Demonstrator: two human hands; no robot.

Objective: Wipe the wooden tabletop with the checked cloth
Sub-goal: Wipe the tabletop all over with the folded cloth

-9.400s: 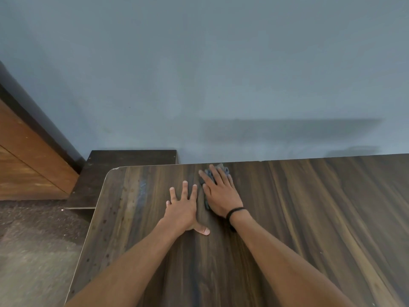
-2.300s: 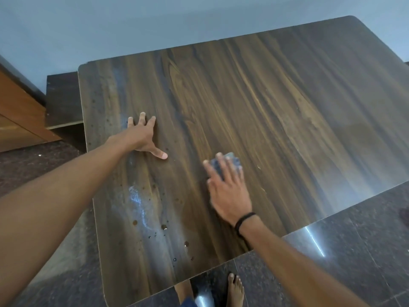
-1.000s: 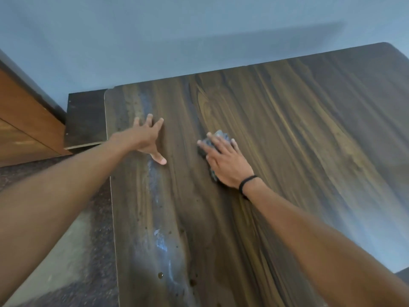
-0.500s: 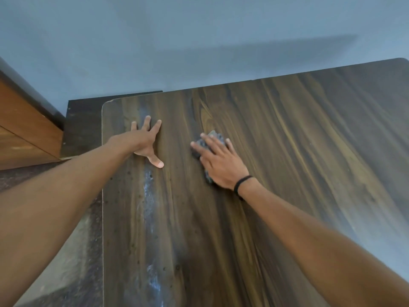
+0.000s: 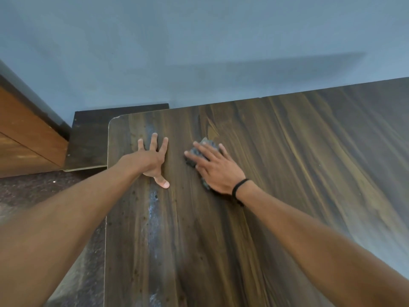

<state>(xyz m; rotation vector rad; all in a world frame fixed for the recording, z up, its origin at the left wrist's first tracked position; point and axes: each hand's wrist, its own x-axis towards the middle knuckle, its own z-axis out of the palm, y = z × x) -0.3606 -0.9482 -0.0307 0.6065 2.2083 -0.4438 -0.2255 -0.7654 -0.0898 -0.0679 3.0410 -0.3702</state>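
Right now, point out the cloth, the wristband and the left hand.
cloth (image 5: 207, 144): head view, far edge beyond fingertips.
wristband (image 5: 239, 187): head view, band on right wrist.
left hand (image 5: 152, 161): head view, back of hand.

I see my right grip pressed flat on the checked cloth, fingers spread, near the far left corner of the wooden surface. My left grip lies flat just beside it, palm down on a pale smear.
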